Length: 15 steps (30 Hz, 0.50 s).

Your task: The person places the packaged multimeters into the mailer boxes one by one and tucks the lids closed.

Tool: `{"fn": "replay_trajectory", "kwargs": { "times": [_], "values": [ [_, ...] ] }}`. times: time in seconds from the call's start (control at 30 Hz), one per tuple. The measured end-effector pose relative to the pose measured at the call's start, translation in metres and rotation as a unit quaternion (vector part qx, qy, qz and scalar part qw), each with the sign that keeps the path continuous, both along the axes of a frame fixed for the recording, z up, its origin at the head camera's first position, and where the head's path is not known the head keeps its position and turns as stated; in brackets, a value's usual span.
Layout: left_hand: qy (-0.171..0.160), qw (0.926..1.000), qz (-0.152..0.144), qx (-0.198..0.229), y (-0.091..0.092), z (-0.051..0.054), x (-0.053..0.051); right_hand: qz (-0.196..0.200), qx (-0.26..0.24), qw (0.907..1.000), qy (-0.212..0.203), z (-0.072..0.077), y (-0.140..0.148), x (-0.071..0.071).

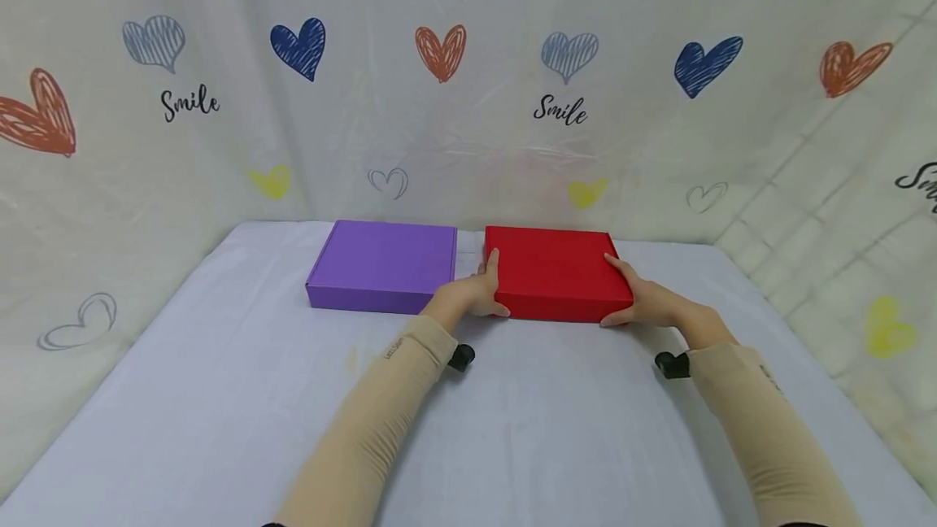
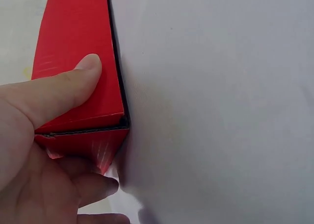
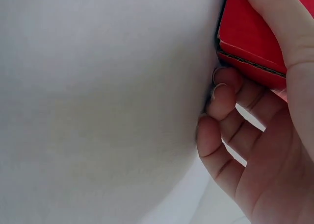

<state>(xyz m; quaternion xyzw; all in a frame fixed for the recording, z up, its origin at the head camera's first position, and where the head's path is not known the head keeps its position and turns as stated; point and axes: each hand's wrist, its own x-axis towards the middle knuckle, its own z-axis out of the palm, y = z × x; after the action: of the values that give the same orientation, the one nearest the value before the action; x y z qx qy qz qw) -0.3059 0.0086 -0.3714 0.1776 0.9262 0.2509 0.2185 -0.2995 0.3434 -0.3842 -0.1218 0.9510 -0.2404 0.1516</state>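
Observation:
A flat red cardboard box [image 1: 552, 267] lies closed on the table toward its far edge. My left hand [image 1: 472, 293] grips its left end; in the left wrist view the thumb presses the front face of the red box [image 2: 81, 28], while the other fingers bend around the side. At the right end, my right hand [image 1: 650, 299] holds the near corner. From the right wrist, the thumb lies along the front of the red box [image 3: 255, 33] and the curled fingers [image 3: 223, 101] sit at its side, near the cloth.
A closed purple box [image 1: 384, 259] of similar size rests left of the red one, with a narrow gap between them. White cloth covers the table [image 1: 556, 429]. Behind stands a pale curtain [image 1: 498, 137] printed with hearts and "Smile".

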Motion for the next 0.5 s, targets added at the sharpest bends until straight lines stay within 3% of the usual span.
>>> {"fn": "replay_trajectory", "kwargs": {
  "times": [0.13,0.5],
  "values": [
    [0.004,0.9999,0.000,-0.012,0.0010,0.0010,0.0005,-0.003,0.001,1.0000,0.001,0.0015,-0.0009,-0.0003],
    [-0.002,0.9995,0.017,0.026,-0.0001,-0.0029,0.0004,-0.002,-0.014,0.9998,-0.015,0.0028,-0.0012,0.0009]
  ]
}}
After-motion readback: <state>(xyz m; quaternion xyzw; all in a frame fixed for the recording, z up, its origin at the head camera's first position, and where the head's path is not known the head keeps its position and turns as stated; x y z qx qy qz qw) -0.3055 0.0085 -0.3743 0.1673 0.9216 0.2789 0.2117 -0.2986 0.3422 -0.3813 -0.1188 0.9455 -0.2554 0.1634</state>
